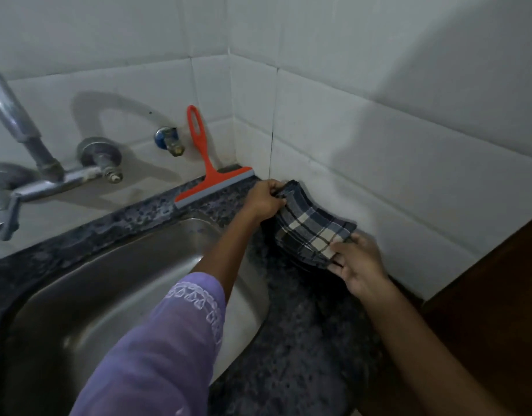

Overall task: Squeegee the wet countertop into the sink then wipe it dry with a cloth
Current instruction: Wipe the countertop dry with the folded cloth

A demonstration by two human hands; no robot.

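The cloth (314, 228), a folded dark plaid with cream squares, lies on the counter (304, 340) at about 2 o'clock from the sink (108, 295), close against the tiled wall (379, 145) near the corner. The left hand (264, 199) grips the cloth's far end at 11 o'clock, fingers curled over the folded edge. The right hand (359, 262) pinches the near end at 4 o'clock, thumb on top and fingers beneath the layers. Between the two hands the cloth appears slightly raised and bowed; whether its middle touches the counter cannot be told. The squeegee (212, 178), orange with a grey blade, stands at 10 o'clock from the cloth, blade on the counter's back edge, loop handle leaning upright against the wall; neither hand touches it. The left forearm, in a purple sleeve (156, 355), crosses over the sink's right rim. A metal tap (42, 163) projects from the wall at 9 o'clock, with a small blue valve (168, 141) just left of the squeegee handle. The counter is dark and speckled; wetness cannot be judged in this light.
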